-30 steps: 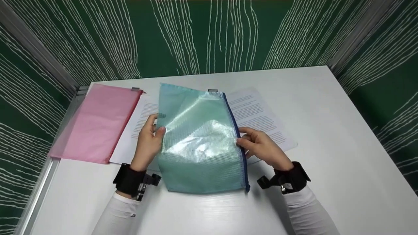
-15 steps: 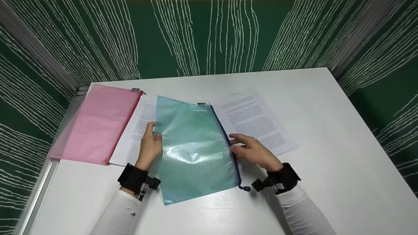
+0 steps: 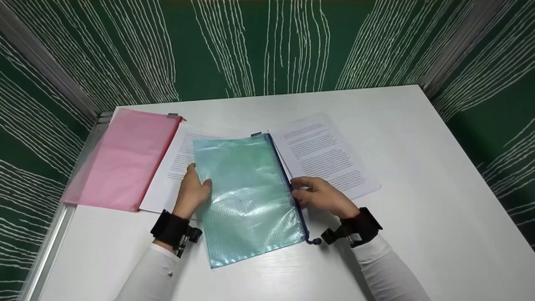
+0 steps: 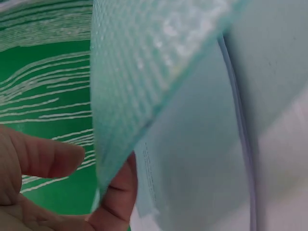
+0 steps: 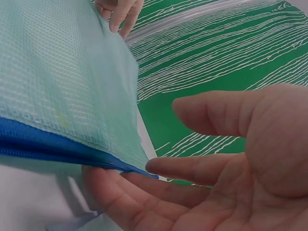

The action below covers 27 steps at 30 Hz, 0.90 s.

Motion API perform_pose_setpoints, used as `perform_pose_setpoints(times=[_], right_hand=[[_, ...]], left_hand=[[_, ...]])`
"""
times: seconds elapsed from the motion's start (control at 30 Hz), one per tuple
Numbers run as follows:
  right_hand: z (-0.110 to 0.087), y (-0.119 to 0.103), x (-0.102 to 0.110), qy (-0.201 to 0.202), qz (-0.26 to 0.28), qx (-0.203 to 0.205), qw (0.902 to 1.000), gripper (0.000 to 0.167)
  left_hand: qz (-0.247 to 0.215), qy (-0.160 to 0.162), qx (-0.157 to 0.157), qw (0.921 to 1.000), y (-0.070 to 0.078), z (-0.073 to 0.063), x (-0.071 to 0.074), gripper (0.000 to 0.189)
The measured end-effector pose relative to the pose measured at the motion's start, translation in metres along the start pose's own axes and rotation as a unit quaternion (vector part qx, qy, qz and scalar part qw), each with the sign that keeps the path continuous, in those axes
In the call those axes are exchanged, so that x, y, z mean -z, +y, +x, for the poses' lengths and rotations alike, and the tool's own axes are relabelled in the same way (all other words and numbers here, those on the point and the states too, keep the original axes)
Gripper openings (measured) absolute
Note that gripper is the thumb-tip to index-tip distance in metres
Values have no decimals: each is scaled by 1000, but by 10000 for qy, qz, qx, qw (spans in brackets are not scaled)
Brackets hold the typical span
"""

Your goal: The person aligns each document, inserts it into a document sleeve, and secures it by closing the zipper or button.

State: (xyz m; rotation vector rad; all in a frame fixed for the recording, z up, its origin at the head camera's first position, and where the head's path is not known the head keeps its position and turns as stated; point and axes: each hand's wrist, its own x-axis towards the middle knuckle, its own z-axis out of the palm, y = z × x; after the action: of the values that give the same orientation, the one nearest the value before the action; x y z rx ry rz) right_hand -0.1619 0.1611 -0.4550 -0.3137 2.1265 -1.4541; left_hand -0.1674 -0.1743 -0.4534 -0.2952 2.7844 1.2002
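A teal mesh zipper pouch [image 3: 246, 200] lies tilted between my two hands in the head view, its dark blue zipper [image 5: 53, 144] along the right side. At its left edge is my left hand [image 3: 192, 192]; the left wrist view shows fingers [image 4: 118, 197] behind the edge and the thumb [image 4: 55, 156] standing off in front. My right hand [image 3: 324, 195] is at the zipper side. Its fingers [image 5: 139, 192] extend under the zipper edge, and the thumb [image 5: 211, 113] stays apart from the pouch. From the zipper's near end hangs a dark pull [image 3: 314, 241].
A pink zipper pouch [image 3: 125, 163] lies at the left of the white table [image 3: 439, 188]. Printed sheets [image 3: 167, 184] lie partly beneath the teal pouch, and another printed sheet [image 3: 326, 150] lies at its right. Green walls with white lines [image 3: 292, 46] enclose the back and sides.
The teal pouch has come down and nearer, and its far left corner has dropped. My right hand has shifted left and slightly down; my left hand has moved slightly down.
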Motion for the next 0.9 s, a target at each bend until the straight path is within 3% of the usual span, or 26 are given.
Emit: perform_pose_setpoints(times=[0.23,0.5,0.67,0.9], right_hand=[[-13,-22,-1,-110,-70,-103,9999,47],[-12,-18,2,-94,-214,-41,9997,42],[-10,-14,4,-64,-295,-34,9995,39],[-14,-23,4,-103,-361,-12,9993,36]], left_hand=[[680,-134,28,9976,5,-7,0,76],[1352,-90,-391,9900,23,-17,-7,74],[1141,-346,-718,9903,49,-23,-19,70],[553,-1058,-852,9892,86,-32,-45,67]])
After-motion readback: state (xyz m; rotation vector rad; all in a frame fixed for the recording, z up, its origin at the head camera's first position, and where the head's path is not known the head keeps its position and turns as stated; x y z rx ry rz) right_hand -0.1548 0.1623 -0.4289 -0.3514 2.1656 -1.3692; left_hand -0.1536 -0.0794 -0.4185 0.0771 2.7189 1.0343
